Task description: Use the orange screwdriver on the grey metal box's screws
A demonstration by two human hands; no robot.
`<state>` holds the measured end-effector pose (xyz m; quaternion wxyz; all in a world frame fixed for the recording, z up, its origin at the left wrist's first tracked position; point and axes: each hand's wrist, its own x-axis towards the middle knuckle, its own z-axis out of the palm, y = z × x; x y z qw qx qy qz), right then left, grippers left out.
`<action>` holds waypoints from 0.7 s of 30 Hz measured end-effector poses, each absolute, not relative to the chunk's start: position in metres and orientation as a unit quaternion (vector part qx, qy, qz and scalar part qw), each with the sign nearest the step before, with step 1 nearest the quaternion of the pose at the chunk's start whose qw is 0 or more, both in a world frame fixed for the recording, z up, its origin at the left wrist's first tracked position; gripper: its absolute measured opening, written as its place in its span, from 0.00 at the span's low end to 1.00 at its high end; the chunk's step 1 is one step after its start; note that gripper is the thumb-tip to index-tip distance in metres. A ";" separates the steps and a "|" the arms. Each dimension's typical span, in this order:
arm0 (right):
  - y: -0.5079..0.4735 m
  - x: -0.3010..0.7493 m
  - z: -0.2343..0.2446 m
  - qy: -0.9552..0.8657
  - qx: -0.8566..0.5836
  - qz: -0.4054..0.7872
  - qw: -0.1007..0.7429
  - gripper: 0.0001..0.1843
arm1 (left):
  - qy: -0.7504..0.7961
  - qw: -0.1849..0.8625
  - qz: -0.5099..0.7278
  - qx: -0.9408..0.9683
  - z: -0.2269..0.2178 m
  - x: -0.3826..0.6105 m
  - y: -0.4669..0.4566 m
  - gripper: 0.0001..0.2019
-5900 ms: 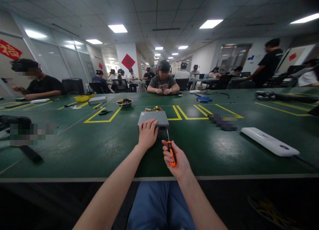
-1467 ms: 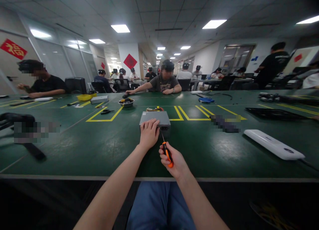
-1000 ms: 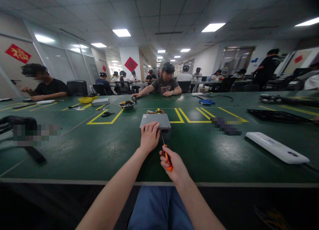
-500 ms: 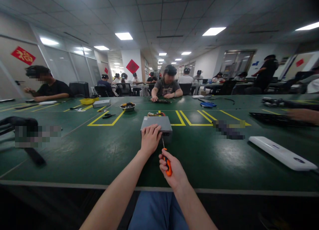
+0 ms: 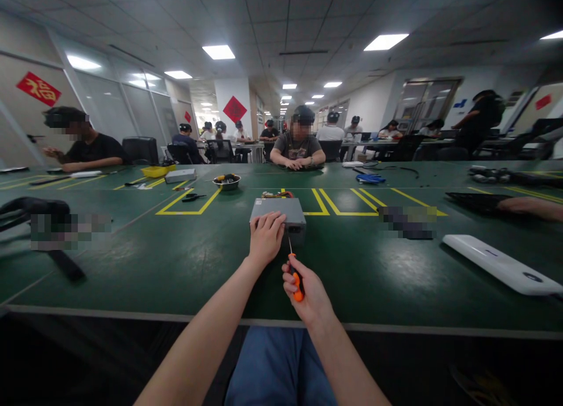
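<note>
1. At 9 o'clock from the grey metal box (image 5: 281, 205), with 12 pointing away from the near edge, a dark strap-like object (image 5: 37, 208) lay well apart, partly blurred and probably no hindrance.
2. At 11 o'clock stood a bowl (image 5: 226, 187), its contents hard to make out.
3. At 7 o'clock, the left hand (image 5: 266, 240) lay across the box's near edge, fingers together and flat on top rather than gripping. Slackened pressure there could let the box skid or twist.
4. The box sat mid-view on the tabletop (image 5: 189, 277), coloured cables (image 5: 278, 195) at its 12 o'clock; a strong shove might have pushed it that way.
5. At 5 o'clock, the right hand (image 5: 311, 288) was clamped around the screwdriver (image 5: 298, 286), whose shaft aimed at the box's near face. Tip contact was too small to judge; a skewed angle could cause a slip toward the left hand, just beside it.
6. Edges: the tabletop's rim ran close at 6 o'clock, limiting pull-back. Room opened widely at 8 to 9 and nearby at 3, until a white device (image 5: 497, 265) between 3 and 4 and another person's hand (image 5: 525, 206) near 3, on a dark panel (image 5: 472, 201).
</note>
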<state>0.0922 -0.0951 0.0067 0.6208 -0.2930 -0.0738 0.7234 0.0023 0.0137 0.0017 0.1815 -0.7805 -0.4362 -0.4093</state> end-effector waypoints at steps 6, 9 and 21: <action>-0.097 0.094 0.011 -0.079 -0.274 0.753 0.594 0.17 | -0.438 0.184 -0.404 -0.782 0.001 0.002 0.014 0.14; -0.096 0.095 0.009 -0.079 -0.267 0.749 0.601 0.16 | -0.438 0.181 -0.396 -0.786 0.001 0.002 0.013 0.14; -0.096 0.098 0.007 -0.083 -0.254 0.762 0.590 0.19 | -0.433 0.156 -0.367 -0.809 0.003 -0.002 0.009 0.22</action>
